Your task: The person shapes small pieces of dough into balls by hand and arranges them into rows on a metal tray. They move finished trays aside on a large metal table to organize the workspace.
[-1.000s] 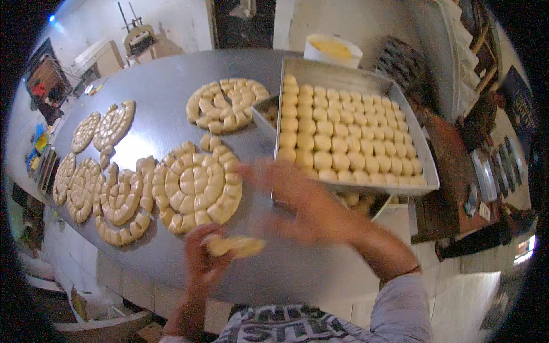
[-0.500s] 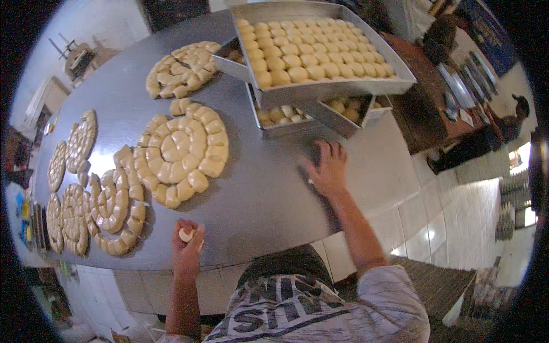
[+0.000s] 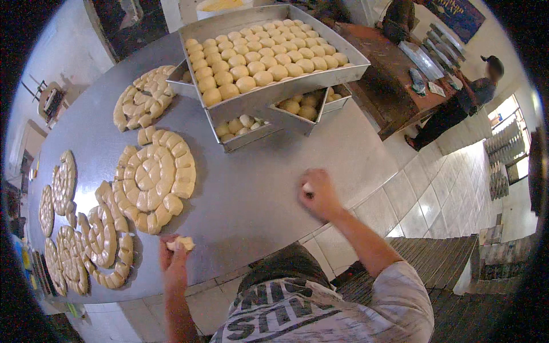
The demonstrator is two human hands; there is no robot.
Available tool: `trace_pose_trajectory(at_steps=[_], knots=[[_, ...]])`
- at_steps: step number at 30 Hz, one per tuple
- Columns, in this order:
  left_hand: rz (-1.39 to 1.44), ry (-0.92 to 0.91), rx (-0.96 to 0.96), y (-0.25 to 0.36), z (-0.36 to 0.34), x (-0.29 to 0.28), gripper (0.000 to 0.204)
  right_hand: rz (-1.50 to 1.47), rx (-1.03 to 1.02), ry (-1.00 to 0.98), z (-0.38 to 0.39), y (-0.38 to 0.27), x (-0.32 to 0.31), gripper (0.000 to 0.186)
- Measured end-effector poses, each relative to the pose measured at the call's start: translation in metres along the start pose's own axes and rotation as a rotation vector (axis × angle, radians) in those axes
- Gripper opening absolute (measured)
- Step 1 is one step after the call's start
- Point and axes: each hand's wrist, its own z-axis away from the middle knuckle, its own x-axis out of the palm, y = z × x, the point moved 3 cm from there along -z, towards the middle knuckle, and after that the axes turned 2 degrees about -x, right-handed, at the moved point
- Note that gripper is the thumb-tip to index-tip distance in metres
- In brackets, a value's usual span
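My left hand, low at the near table edge, grips a pale piece of dough that sticks out past the fingers. On the bare metal to the right, my right hand is curled closed; a small pale bit of dough shows between its fingers, the rest hidden by the hand. Nearest to the left hand lies a large coil of dough, scored into chunks. A looser coil sits left of it, and another coil lies farther back.
A big metal tray filled with rows of round dough balls rests on stacked smaller trays, one of them holding more balls. Several more coils line the table's left side. A person stands by a brown table at right.
My right hand has gone from spread fingers to curled closed and come nearer to me. My left hand now shows more of its dough piece. The whole view has shifted.
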Motion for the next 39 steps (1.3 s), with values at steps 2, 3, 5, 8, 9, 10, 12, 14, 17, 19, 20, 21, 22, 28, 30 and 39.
trace_pose_trajectory(at_steps=[2, 3, 5, 8, 9, 10, 12, 14, 17, 19, 20, 21, 22, 28, 30, 39], knots=[[0.051, 0.112, -0.029, 0.007, -0.004, 0.015, 0.007, 0.205, 0.14, 0.086, -0.006, 0.054, -0.021, 0.028], [-0.033, 0.029, -0.001, 0.007, -0.012, 0.032, 0.008, 0.149, 0.16, 0.148, -0.007, 0.066, -0.021, 0.024], [-0.21, -0.085, 0.062, -0.002, -0.026, 0.051, 0.011, -0.006, 0.164, 0.258, -0.035, 0.041, -0.011, 0.016], [-0.077, -0.057, 0.053, 0.0, -0.043, 0.053, 0.018, -0.098, -0.211, 0.016, 0.01, 0.009, -0.004, 0.021], [-0.199, -0.017, 0.032, 0.011, -0.049, 0.063, 0.019, -0.074, -0.085, 0.002, 0.006, 0.032, -0.024, 0.022], [-0.33, 0.015, -0.023, 0.019, -0.051, 0.079, 0.021, -0.054, 0.067, -0.031, 0.005, 0.055, -0.035, 0.023], [-0.48, -0.071, -0.041, 0.024, -0.056, 0.111, 0.026, -0.023, 0.273, -0.044, -0.02, 0.075, -0.035, 0.025], [-0.515, -0.274, 0.037, 0.016, -0.063, 0.137, 0.033, 0.037, 0.133, -0.072, -0.029, 0.072, -0.026, 0.028], [-0.367, -0.228, 0.236, 0.017, -0.069, 0.132, 0.038, -0.077, -0.015, -0.189, 0.006, 0.075, -0.055, 0.033], [-0.105, -0.133, 0.129, 0.018, -0.065, 0.122, 0.035, -0.254, 0.106, -0.385, -0.012, 0.095, -0.093, 0.036], [0.051, -0.066, 0.028, 0.021, -0.059, 0.112, 0.033, -0.497, 0.107, -0.474, -0.032, 0.095, -0.117, 0.037], [0.066, 0.002, 0.059, 0.024, -0.053, 0.103, 0.029, -0.743, 0.101, -0.566, -0.062, 0.087, -0.14, 0.038], [0.082, 0.075, 0.086, 0.022, -0.045, 0.094, 0.025, -0.898, 0.093, -0.528, -0.093, 0.074, -0.159, 0.039], [-0.105, 0.321, 0.02, 0.021, -0.013, 0.114, 0.026, -1.31, -0.446, 0.482, -0.34, -0.024, -0.21, 0.032], [-0.14, 0.35, 0.001, 0.029, -0.012, 0.126, 0.025, -1.328, -0.437, 0.733, -0.417, -0.034, -0.203, 0.032], [-0.692, 0.268, -0.019, 0.049, 0.011, 0.062, 0.037, -0.473, -0.475, -0.063, -0.438, -0.14, -0.079, 0.033]])
